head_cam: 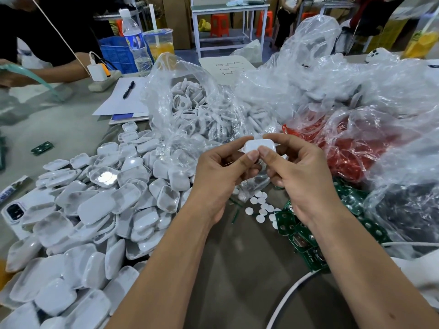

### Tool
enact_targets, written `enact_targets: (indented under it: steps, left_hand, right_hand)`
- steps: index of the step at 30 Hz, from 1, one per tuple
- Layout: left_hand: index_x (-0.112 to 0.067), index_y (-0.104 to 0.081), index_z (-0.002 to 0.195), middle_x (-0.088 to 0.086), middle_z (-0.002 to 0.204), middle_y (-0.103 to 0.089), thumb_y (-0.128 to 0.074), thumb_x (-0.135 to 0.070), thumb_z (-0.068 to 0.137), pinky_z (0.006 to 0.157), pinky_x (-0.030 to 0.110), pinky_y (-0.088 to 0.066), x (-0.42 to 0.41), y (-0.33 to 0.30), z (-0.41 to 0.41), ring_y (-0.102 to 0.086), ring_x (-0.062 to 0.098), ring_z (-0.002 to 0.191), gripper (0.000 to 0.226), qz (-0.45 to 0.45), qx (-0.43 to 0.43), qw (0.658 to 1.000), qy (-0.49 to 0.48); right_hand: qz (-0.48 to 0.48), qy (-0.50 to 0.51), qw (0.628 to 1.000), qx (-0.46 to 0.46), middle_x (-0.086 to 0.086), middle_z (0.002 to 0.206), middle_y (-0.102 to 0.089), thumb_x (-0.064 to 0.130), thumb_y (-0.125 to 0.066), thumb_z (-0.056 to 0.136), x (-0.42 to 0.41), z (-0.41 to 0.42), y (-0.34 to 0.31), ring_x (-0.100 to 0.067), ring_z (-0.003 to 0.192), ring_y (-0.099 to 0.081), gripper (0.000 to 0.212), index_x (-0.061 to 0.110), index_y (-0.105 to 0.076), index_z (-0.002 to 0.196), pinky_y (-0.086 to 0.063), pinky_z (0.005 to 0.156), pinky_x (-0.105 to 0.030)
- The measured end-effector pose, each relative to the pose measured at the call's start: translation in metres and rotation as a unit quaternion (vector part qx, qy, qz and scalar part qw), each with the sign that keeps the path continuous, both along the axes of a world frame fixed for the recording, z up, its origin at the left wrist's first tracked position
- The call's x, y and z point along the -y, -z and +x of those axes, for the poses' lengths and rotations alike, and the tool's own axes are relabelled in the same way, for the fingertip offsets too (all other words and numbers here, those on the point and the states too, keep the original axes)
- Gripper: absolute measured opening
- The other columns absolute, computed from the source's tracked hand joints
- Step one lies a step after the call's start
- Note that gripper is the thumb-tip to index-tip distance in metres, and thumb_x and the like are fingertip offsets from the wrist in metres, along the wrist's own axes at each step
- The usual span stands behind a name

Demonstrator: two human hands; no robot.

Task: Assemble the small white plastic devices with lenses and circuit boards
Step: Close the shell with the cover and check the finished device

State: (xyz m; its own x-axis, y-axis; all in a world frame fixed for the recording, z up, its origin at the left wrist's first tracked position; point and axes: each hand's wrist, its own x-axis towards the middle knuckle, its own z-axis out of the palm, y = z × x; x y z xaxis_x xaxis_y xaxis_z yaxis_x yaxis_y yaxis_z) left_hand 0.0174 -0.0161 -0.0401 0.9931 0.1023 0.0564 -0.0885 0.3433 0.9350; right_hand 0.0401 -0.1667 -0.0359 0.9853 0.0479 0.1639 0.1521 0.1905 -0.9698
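Note:
A small white plastic device (259, 145) is held above the table between both hands. My left hand (221, 167) pinches its near left edge with thumb and fingers. My right hand (297, 169) pinches its near right edge, thumb on top. A big heap of white plastic shells (95, 210) covers the left of the table. Green circuit boards (301, 236) lie under my right wrist. Small white round discs (260, 207) are scattered between my forearms. A clear bag of white ring-shaped parts (202, 110) stands behind my hands.
Crumpled clear bags (332, 86), one with red parts (351, 148), fill the right side. Papers with a pen (128, 89), a water bottle (137, 43), a drink cup (159, 42) and a power strip (104, 79) stand at the back left. Another person's arm (47, 72) rests far left. A phone (16, 212) lies left.

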Motion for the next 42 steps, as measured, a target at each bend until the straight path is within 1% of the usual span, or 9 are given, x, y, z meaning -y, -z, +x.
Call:
enact_targets:
  steps: [11, 19, 21, 23, 25, 30, 33, 38, 42]
  left_hand:
    - [-0.002, -0.072, 0.121, 0.013, 0.085, -0.077, -0.074, -0.002, 0.088, 0.064, 0.020, -0.058, -0.0030, 0.0003, 0.0023, -0.070, 0.012, 0.063, 0.033, 0.007, 0.003, 1.000, -0.008]
    - [0.000, -0.073, 0.117, 0.012, 0.084, -0.077, -0.070, 0.002, 0.092, 0.061, 0.019, -0.057, -0.0012, -0.0005, 0.0017, -0.068, 0.012, 0.061, 0.026, -0.010, -0.019, 1.000, -0.001]
    - [0.002, -0.072, 0.118, 0.013, 0.084, -0.077, -0.070, 0.002, 0.091, 0.061, 0.020, -0.057, -0.0007, -0.0007, 0.0013, -0.068, 0.012, 0.061, 0.027, -0.017, -0.026, 1.000, -0.001]
    - [0.003, -0.072, 0.118, 0.014, 0.085, -0.076, -0.070, 0.004, 0.090, 0.061, 0.020, -0.058, 0.0001, -0.0016, 0.0010, -0.069, 0.013, 0.062, 0.027, -0.034, -0.037, 0.999, 0.001]
    - [0.003, -0.073, 0.116, 0.015, 0.085, -0.076, -0.069, 0.006, 0.090, 0.062, 0.020, -0.059, 0.0009, -0.0027, 0.0007, -0.069, 0.014, 0.061, 0.026, -0.056, -0.051, 0.997, 0.005]
    - [0.002, -0.074, 0.112, 0.014, 0.084, -0.077, -0.069, 0.006, 0.087, 0.061, 0.018, -0.059, -0.0006, -0.0046, 0.0002, -0.071, 0.014, 0.062, 0.026, -0.099, -0.075, 0.992, 0.019]
    - [0.004, -0.072, 0.116, 0.015, 0.087, -0.076, -0.072, 0.003, 0.078, 0.060, 0.017, -0.058, -0.0009, -0.0059, 0.0006, -0.071, 0.014, 0.063, 0.039, -0.124, -0.091, 0.988, 0.022]
    - [0.001, -0.074, 0.112, 0.014, 0.089, -0.078, -0.075, -0.002, 0.065, 0.060, 0.017, -0.058, 0.0001, -0.0061, 0.0004, -0.074, 0.015, 0.067, 0.047, -0.149, -0.094, 0.984, 0.019]
    - [0.000, -0.074, 0.112, 0.022, 0.093, -0.075, -0.076, 0.007, 0.077, 0.064, 0.021, -0.060, 0.0056, -0.0016, 0.0008, -0.076, 0.021, 0.071, 0.036, -0.121, -0.063, 0.990, -0.033]
  right_hand:
    - [-0.098, 0.016, 0.994, 0.052, 0.015, 0.075, -0.066, 0.030, -0.082, 0.087, -0.0007, -0.0002, 0.0015, -0.006, 0.058, -0.064, 0.022, 0.038, -0.078, 0.107, -0.053, 0.058, -0.022]
    - [-0.091, 0.015, 0.995, 0.045, 0.010, 0.068, -0.065, 0.018, -0.083, 0.089, -0.0002, -0.0010, -0.0016, -0.001, 0.049, -0.058, 0.015, 0.027, -0.079, 0.101, -0.045, 0.050, -0.012]
    - [-0.091, 0.017, 0.995, 0.040, 0.001, 0.075, -0.071, 0.018, -0.083, 0.088, -0.0006, -0.0020, -0.0025, -0.004, 0.055, -0.065, 0.016, 0.026, -0.079, 0.102, -0.051, 0.053, -0.017]
    - [-0.094, 0.027, 0.994, 0.040, -0.011, 0.088, -0.075, 0.018, -0.084, 0.088, -0.0021, -0.0026, -0.0028, -0.020, 0.070, -0.075, 0.018, 0.027, -0.079, 0.102, -0.060, 0.065, -0.030]
    - [-0.101, 0.034, 0.993, 0.045, -0.013, 0.090, -0.074, 0.018, -0.084, 0.087, -0.0032, -0.0028, -0.0022, -0.024, 0.079, -0.077, 0.019, 0.029, -0.079, 0.101, -0.063, 0.072, -0.036]
    - [-0.123, 0.032, 0.990, 0.066, -0.004, 0.080, -0.071, 0.026, -0.086, 0.086, -0.0015, -0.0015, 0.0002, -0.010, 0.066, -0.070, 0.023, 0.034, -0.078, 0.105, -0.054, 0.060, -0.019]
    - [-0.135, 0.040, 0.987, 0.076, -0.010, 0.081, -0.067, 0.034, -0.087, 0.083, -0.0017, -0.0003, 0.0014, -0.012, 0.061, -0.062, 0.025, 0.036, -0.076, 0.106, -0.049, 0.057, -0.023]
    - [-0.141, 0.064, 0.985, 0.081, -0.012, 0.084, -0.070, 0.037, -0.087, 0.082, -0.0029, -0.0014, 0.0008, -0.033, 0.069, -0.069, 0.031, 0.034, -0.072, 0.108, -0.059, 0.068, -0.043]
    - [-0.161, 0.091, 0.978, 0.094, -0.003, 0.082, -0.072, 0.026, -0.085, 0.087, -0.0047, -0.0022, 0.0014, -0.021, 0.068, -0.075, 0.025, 0.029, -0.068, 0.105, -0.064, 0.064, -0.042]
